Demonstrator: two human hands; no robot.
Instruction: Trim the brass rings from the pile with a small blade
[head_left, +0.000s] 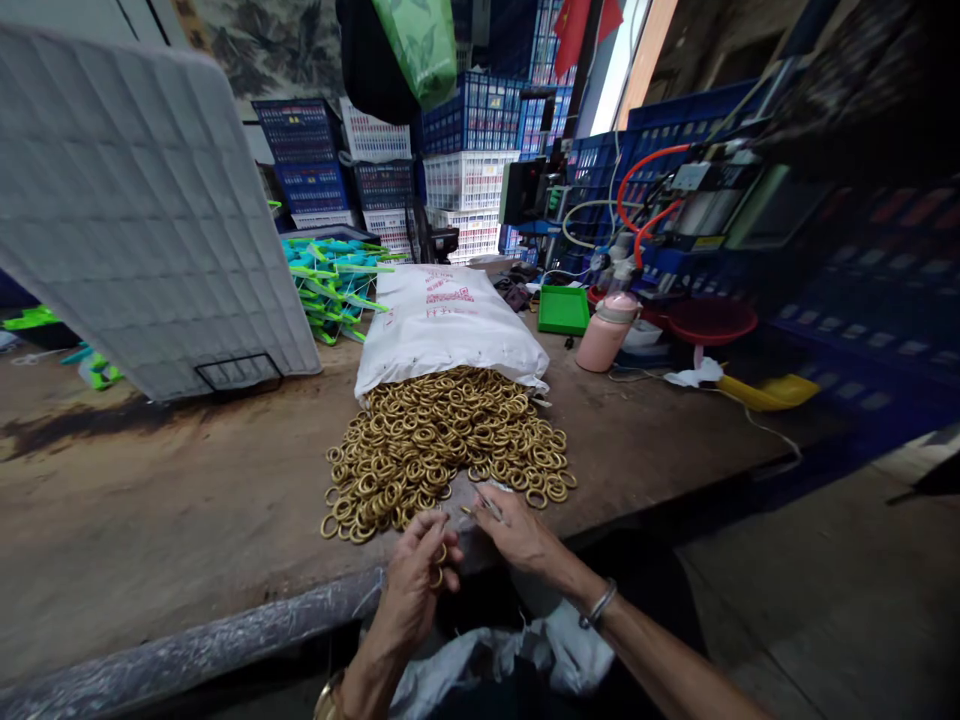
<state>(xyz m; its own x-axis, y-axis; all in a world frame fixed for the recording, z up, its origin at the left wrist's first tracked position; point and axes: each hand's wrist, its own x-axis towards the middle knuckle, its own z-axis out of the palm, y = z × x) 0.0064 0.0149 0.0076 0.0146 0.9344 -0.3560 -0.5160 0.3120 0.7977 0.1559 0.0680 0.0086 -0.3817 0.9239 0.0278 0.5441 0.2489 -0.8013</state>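
A heap of brass-coloured rings (pixel 442 430) spills from the mouth of a white woven sack (pixel 457 325) onto the table. My left hand (pixel 416 575) is closed at the heap's front edge, with a couple of rings (pixel 440 566) held among its fingers. Opposite it, my right hand (pixel 521 532) grips a thin, pointed metal tool (pixel 490 503); its exact kind is too small to tell. A small gold-coloured piece (pixel 466 510) shows near the right fingertips, seemingly a ring seen edge-on. Both hands are close together above the table's front edge.
On the left stands a grey quilted panel (pixel 150 210), beside green and blue plastic pieces (pixel 334 280). Right of the sack are a green tray (pixel 564 310), a pink bottle (pixel 606 335) and a yellow scoop (pixel 772 392). A machine with orange hoses (pixel 705 205) and stacked crates (pixel 469 180) stand behind.
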